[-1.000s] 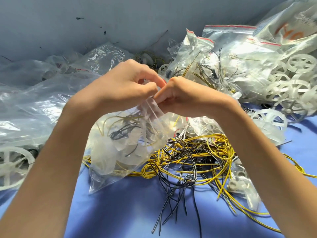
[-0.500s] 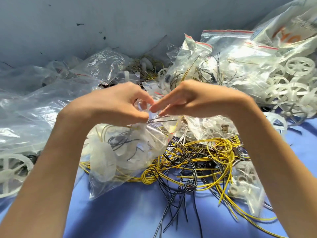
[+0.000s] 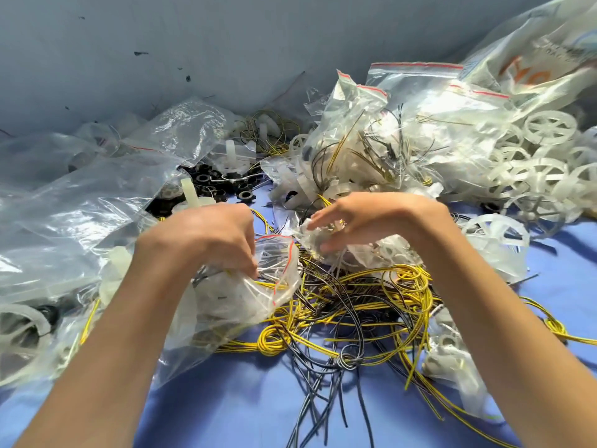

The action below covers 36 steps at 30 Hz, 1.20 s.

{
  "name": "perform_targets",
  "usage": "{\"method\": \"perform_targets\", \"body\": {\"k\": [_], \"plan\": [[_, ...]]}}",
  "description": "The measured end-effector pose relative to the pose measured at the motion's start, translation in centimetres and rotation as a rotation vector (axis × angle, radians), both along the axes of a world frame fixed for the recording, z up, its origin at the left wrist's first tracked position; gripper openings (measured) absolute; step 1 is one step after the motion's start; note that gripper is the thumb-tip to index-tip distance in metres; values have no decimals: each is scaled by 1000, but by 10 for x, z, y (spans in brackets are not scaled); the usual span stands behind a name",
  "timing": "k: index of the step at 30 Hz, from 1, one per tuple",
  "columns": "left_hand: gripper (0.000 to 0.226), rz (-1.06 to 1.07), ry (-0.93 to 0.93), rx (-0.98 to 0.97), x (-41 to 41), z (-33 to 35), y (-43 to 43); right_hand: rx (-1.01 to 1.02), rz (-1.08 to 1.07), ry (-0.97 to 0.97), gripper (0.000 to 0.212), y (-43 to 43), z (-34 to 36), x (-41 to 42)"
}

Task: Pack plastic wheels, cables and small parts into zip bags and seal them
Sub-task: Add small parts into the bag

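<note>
Blue cloth (image 3: 245, 412) covers the work surface, and over it lies a big tangle of yellow and black cables (image 3: 358, 305), with loose plastic wheels (image 3: 536, 169) heaped at the far right. Just left of the tangle rests the zip bag (image 3: 258, 286) now in work, already holding cables and pale parts, its red-lined mouth gaping toward the right. I think the step is loading this bag. To do it well, the mouth should be kept wide and the wires coiled before entering, so nothing crosses the zip line. The left hand (image 3: 206, 237) is curled, its fingertips pinching the bag's upper film. The right hand (image 3: 365, 221) is half spread, fingers (image 3: 323, 216) lying on a small crumpled bag of parts (image 3: 371, 250), touching but not clearly closed on it.
</note>
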<state>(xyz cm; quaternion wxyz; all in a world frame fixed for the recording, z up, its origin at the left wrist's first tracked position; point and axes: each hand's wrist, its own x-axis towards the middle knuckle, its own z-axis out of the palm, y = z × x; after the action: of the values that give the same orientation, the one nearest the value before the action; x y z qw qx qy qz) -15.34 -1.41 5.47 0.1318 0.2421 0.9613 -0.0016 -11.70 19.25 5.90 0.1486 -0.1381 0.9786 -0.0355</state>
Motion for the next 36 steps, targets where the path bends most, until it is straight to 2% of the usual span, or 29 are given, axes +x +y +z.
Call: {"method": "perform_targets", "body": {"k": [6, 11, 17, 22, 27, 32, 36], "plan": [[25, 56, 14, 54, -10, -5, -9, 166, -94, -69, 30, 8, 1, 3], [21, 111, 31, 95, -14, -7, -14, 93, -148, -60, 29, 15, -1, 3], [22, 146, 67, 115, -19, -10, -20, -88, -93, 90, 31, 12, -1, -3], [32, 142, 106, 152, -19, -13, -22, -84, -29, 156, 28, -1, 0, -8], [39, 129, 109, 140, -17, -17, -18, -56, 1, 154, 36, -10, -3, -10], [41, 136, 139, 105, -13, -19, -7, -23, -24, 55, 48, -8, -6, -8], [40, 157, 156, 55, -12, -18, 0, 19, 28, 27, 45, -1, -3, -8]]}}
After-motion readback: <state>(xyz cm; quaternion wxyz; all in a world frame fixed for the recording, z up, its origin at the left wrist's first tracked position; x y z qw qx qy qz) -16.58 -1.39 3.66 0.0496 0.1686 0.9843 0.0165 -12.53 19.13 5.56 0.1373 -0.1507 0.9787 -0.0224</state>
